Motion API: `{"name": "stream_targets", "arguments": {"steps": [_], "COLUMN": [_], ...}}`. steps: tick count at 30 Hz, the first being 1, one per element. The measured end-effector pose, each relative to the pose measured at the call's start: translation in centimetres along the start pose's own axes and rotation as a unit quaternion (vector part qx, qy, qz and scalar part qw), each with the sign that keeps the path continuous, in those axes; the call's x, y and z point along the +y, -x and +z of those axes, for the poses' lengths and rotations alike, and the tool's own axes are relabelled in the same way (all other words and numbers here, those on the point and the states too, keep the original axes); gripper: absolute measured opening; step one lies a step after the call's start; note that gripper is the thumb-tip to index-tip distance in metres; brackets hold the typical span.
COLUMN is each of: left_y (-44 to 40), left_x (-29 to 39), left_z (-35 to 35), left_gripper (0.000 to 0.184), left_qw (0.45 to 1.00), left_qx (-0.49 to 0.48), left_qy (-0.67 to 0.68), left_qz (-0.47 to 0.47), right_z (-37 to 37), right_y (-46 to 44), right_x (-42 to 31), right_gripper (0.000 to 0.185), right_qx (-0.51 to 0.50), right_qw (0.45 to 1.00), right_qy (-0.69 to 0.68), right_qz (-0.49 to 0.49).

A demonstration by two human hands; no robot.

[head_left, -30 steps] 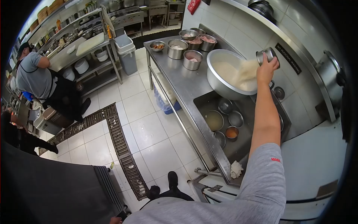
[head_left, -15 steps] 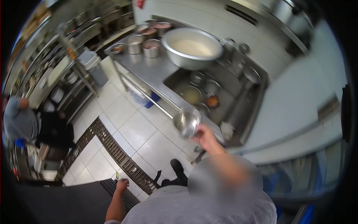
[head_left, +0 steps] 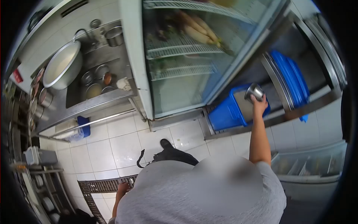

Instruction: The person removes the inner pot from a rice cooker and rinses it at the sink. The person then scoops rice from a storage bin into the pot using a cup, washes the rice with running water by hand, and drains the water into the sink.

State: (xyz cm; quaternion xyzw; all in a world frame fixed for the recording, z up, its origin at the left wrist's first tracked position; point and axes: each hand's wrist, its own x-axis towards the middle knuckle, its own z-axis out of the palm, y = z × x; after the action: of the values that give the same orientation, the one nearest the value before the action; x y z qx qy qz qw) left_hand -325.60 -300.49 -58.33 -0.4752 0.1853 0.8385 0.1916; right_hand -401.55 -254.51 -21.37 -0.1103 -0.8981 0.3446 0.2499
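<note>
My right hand [head_left: 258, 103] is closed on a shiny metal bowl [head_left: 255, 91]. It holds the bowl, tilted, over the mouth of a blue bin [head_left: 227, 115]. Inside the bin lies a pale, beige, loose-looking content [head_left: 244, 106], too far off to name. Whether the bowl has anything in it cannot be seen. My left hand [head_left: 124, 187] hangs low at my side above the floor drain, its fingers loosely apart and nothing visible in them.
A blue lid [head_left: 292, 80] leans right of the bin within a metal frame. Left of the bin stands a glass-door fridge [head_left: 182, 89] with long white vegetables. Further left, a sink counter [head_left: 99, 103] bears a large pale-filled basin [head_left: 77, 71]. A slotted drain [head_left: 100, 185] crosses the tiles.
My view has turned right, from the sink to the fridge and blue bin. The metal bowl in my right hand has gone from beside the sink edge to over the bin.
</note>
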Motion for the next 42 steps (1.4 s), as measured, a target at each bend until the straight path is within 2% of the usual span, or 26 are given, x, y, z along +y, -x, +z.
{"name": "stream_targets", "arguments": {"steps": [1, 2, 3, 5, 6, 7, 8, 9, 10, 11, 13, 14, 15, 18, 20, 22, 25, 29, 30, 31, 33, 36, 38, 39, 41, 42], "left_y": [-0.2, 1.0, 2.6, 3.8, 3.0, 2.2, 1.9, 1.2, 1.2, -0.6, 0.4, -0.3, 0.0, 1.4, 1.5, 2.3, 4.5, 9.7, 10.6, 11.4, 13.9, 16.1, 17.3, 17.3, 17.2, 17.7], "left_x": [0.7, 2.3, 4.1, 6.5, 7.3, 7.7, 8.2, 8.8, 9.2, 9.8, 10.3, 10.4, 10.6, 11.2, 10.6, 9.6, 8.2, 6.4, 5.9, 4.9, 4.2, 4.4, 5.6, 6.6, 9.9, 11.7], "left_z": [0.5, 4.0, 7.4, 11.0, 10.9, 10.1, 10.2, 8.5, 10.0, 7.6, 11.5, 12.0, 12.9, 15.5, 15.6, 14.7, 12.1, 5.6, 3.3, 1.0, -2.7, -7.4, -9.0, -9.8, -10.4, -9.6], "left_gripper": [0.021, 0.023, 0.024, 0.026, 0.027, 0.027, 0.028, 0.026, 0.025, 0.028, 0.026, 0.027, 0.03, 0.032, 0.033, 0.031, 0.035, 0.038, 0.039, 0.04, 0.039, 0.038, 0.037, 0.036, 0.035, 0.035], "left_qw": [0.981, 0.917, 0.887, 0.87, 0.884, 0.898, 0.867, 0.822, 0.829, 0.694, 0.816, 0.831, 0.832, 0.859, 0.857, 0.866, 0.85, 0.852, 0.826, 0.8, 0.805, 0.777, 0.773, 0.796, 0.82, 0.843], "left_qx": [0.112, 0.238, 0.277, 0.305, 0.306, 0.309, 0.323, 0.255, 0.341, 0.246, 0.348, 0.382, 0.393, 0.385, 0.398, 0.385, 0.416, 0.434, 0.459, 0.483, 0.517, 0.553, 0.572, 0.561, 0.529, 0.49], "left_qy": [-0.155, -0.311, -0.359, -0.375, -0.338, -0.293, -0.359, -0.491, -0.434, -0.671, -0.448, -0.375, -0.352, -0.257, -0.237, -0.23, -0.26, -0.247, -0.293, -0.334, -0.278, -0.253, -0.225, -0.149, -0.103, 0.003], "left_qz": [0.043, 0.072, 0.089, 0.102, 0.104, 0.109, 0.122, 0.135, 0.091, 0.091, 0.116, 0.151, 0.172, 0.218, 0.227, 0.223, 0.194, 0.157, 0.145, 0.125, 0.089, 0.161, 0.157, 0.175, 0.191, 0.22], "right_z": [-0.7, 0.0, 0.0, 0.2, 1.3, 0.0, 0.8, 0.9, 2.1, 4.2, 11.6, 11.8, 14.9, 23.6, 20.7, 19.6, 19.3, 18.4, 19.4, 19.7, 19.3, 20.5, 20.6, 20.8, 23.2, 22.7], "right_y": [-0.8, -3.1, -5.7, -8.9, -9.8, -8.7, -9.9, -9.5, -10.7, -11.6, -14.4, -8.6, -3.7, 14.4, 25.2, 31.7, 37.0, 41.2, 42.4, 43.6, 46.4, 50.7, 52.8, 53.7, 53.5, 53.1], "right_x": [-0.4, 2.3, 5.0, 7.0, 7.9, 5.7, 7.3, 6.5, 8.8, 11.7, 21.9, 16.4, 15.4, 10.9, -2.8, -13.2, -22.5, -31.0, -32.2, -34.1, -39.2, -46.9, -51.7, -54.2, -59.0, -62.1], "right_gripper": [0.083, 0.061, 0.061, 0.031, 0.015, 0.015, 0.018, 0.015, 0.015, 0.02, 0.022, 0.025, 0.02, 0.023, 0.019, 0.018, 0.015, 0.013, 0.012, 0.012, 0.014, 0.016, 0.018, 0.022, 0.024, 0.025], "right_qx": [-0.004, 0.035, 0.038, -0.108, 0.056, 0.124, 0.128, 0.159, 0.149, 0.185, 0.111, -0.008, -0.205, -0.549, -0.718, -0.798, -0.839, -0.821, -0.812, -0.801, -0.792, -0.803, -0.787, -0.771, -0.745, -0.718], "right_qw": [0.997, 0.998, 0.998, 0.947, 0.987, 0.99, 0.988, 0.983, 0.984, 0.963, 0.904, 0.93, 0.956, 0.816, 0.66, 0.577, 0.492, 0.471, 0.462, 0.476, 0.467, 0.386, 0.396, 0.417, 0.383, 0.39], "right_qy": [0.051, 0.036, 0.04, -0.293, -0.146, -0.016, -0.044, -0.026, -0.049, 0.071, 0.328, 0.209, -0.146, -0.109, -0.211, -0.17, -0.231, -0.322, -0.349, -0.359, -0.388, -0.451, -0.472, -0.481, -0.545, -0.575], "right_qz": [0.056, -0.024, -0.016, 0.077, -0.039, -0.063, -0.07, -0.084, -0.083, -0.184, -0.252, -0.303, -0.149, -0.147, 0.063, 0.026, 0.026, 0.026, 0.079, 0.054, 0.064, 0.044, 0.03, 0.02, -0.036, -0.044]}}
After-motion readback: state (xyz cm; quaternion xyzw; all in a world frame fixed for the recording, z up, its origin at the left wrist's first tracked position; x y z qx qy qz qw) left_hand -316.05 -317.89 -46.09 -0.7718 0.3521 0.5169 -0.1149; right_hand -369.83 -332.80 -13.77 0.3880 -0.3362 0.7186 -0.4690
